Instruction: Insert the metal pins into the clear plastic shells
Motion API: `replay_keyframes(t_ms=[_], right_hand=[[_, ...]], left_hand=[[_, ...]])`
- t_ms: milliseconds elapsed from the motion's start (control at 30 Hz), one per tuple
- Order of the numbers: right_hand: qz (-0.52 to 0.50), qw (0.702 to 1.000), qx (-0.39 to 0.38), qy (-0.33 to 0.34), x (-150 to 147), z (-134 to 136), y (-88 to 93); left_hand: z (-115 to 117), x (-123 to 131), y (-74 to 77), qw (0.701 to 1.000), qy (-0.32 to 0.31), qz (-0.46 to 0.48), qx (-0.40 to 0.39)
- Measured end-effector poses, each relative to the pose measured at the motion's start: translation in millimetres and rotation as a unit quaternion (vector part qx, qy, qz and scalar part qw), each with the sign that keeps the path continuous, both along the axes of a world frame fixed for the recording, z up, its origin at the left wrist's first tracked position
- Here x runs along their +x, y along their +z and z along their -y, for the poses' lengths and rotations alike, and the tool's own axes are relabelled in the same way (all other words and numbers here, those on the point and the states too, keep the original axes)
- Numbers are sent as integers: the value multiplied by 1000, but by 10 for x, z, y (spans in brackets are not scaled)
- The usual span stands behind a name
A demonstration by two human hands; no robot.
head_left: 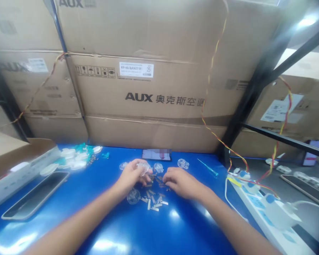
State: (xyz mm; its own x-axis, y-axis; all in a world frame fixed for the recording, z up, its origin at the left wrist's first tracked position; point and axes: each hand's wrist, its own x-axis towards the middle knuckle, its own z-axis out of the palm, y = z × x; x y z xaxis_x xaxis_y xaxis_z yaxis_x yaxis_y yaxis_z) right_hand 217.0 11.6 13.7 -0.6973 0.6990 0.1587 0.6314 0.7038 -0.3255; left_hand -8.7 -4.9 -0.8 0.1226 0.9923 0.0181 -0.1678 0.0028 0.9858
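Note:
My left hand (135,174) is closed on a clear plastic part (143,168) near the middle of the blue table (95,226). My right hand (177,180) rests over the right edge of a scatter of small metal strips (153,201); its fingers are curled together, and whatever lies between the fingertips is too small to make out. Another clear part (158,167) lies between my hands. One round clear part (133,196) sits just below my left hand, one (123,165) behind it, and one (183,163) beyond my right hand.
A phone (156,154) stands at the back. White discs (76,161) and teal pieces (105,155) lie at the back left, near a dark tray-like object (35,194). To the right are a teal screwdriver (207,167) and a power strip (266,216) with plugs. Cartons (159,85) stand behind.

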Motion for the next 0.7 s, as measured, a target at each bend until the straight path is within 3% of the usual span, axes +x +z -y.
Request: replay_keyframes(t_ms=[233,400,500,600,700], right_hand=[[-12,1000,9,14,-14,1,-22],[-161,984,-67,-25,-89,48,60],[-302,927,-214,-58,-191,106,96],[-420,826,-372,-57,-322,198,70],[-480,766,-423,-56,-428,288,32]], left_hand=[[14,18,1,1000,0,15,-20],[29,36,10,997,-32,64,-18],[55,62,-30,996,-61,72,4],[98,101,-70,992,-89,93,17],[135,132,-90,991,-84,100,24]])
